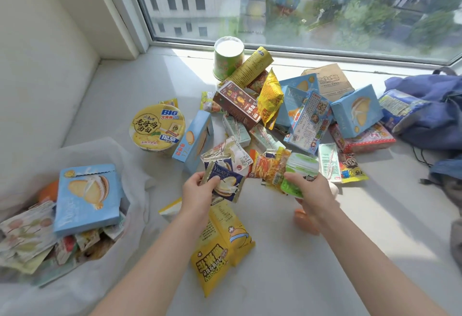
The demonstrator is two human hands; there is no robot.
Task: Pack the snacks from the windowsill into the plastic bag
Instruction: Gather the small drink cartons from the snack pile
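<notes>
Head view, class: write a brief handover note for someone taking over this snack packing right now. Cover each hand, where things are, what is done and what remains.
Left hand pinches a dark blue Yuogee packet. Right hand grips a green packet, with an orange striped packet against it.
Done: the plastic bag, at left on the windowsill, holds a blue biscuit box and several small packets.
Left: bag what is in hand, then the noodle bowl, yellow popcorn bag, green cup and the pile of boxes by the window.
</notes>
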